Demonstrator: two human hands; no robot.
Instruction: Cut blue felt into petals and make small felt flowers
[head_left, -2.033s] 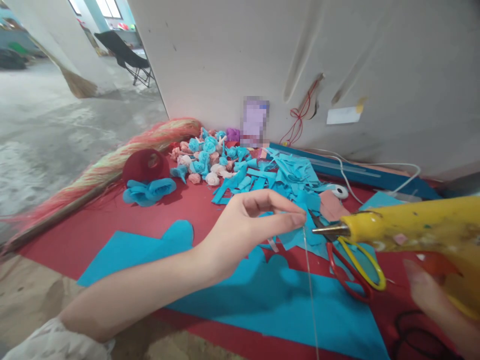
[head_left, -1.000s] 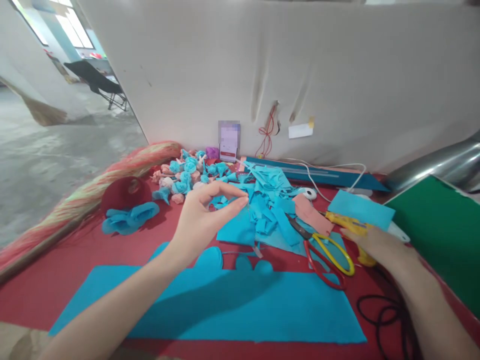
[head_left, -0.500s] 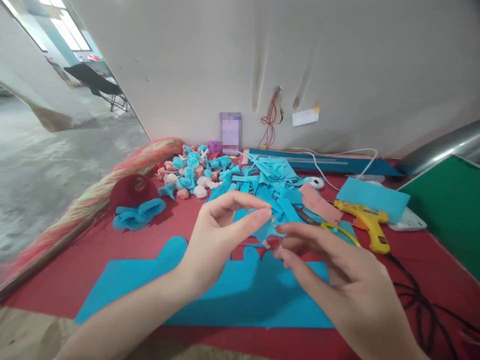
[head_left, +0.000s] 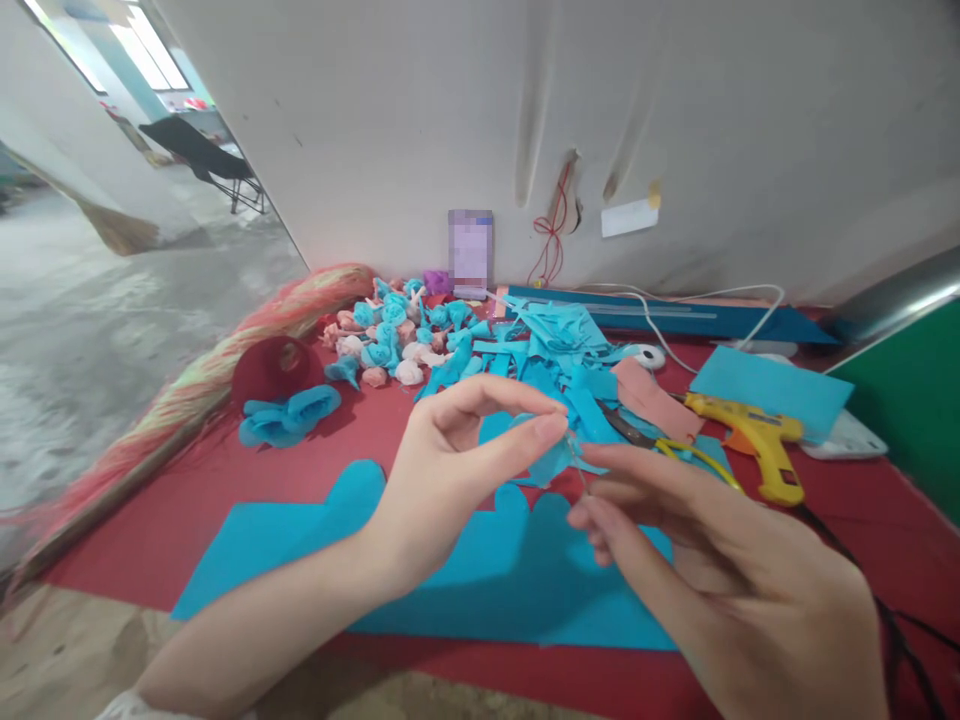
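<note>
My left hand is closed in a pinch, thumb against forefinger. A thin, pale, see-through strand runs from its fingertips down toward my right hand. The right thumb and fingers close round the strand's lower end; what it is made of is too small to tell. Below both hands lies a large blue sheet with rounded tabs along its far edge. Behind the fingertips is a heap of blue cut scraps.
Blue and pink rolled flowers are heaped at the back left. Near them sit a dark red roll and a blue petalled piece. A yellow glue gun and yellow-handled scissors lie right. A phone leans on the wall.
The view has shifted, so most things on the table appear slightly higher and farther right. Both hands keep their pinch, and more of the strand shows between them.
</note>
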